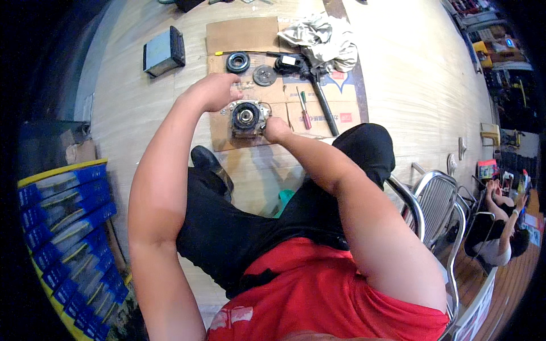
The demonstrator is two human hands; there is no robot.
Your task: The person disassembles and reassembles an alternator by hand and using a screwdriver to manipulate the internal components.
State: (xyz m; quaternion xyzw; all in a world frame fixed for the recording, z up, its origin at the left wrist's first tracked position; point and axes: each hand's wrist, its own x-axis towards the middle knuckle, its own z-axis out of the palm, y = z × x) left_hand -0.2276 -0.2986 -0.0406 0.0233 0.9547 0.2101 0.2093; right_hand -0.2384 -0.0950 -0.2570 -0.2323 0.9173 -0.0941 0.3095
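The unit sits on the cardboard, by the near edge, its round black face up. The step in hand looks like close work on it; the next move calls for steadying its body. The left hand is just past its far left corner, thumb and fingers apart; the right hand meets its right side, its grip too hidden to tell. Ring and disc crowd the far side, screwdriver and bar the right; the floor gives most room leftward.

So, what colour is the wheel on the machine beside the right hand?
The wheel is black with a silvery centre, best seen in the head view.
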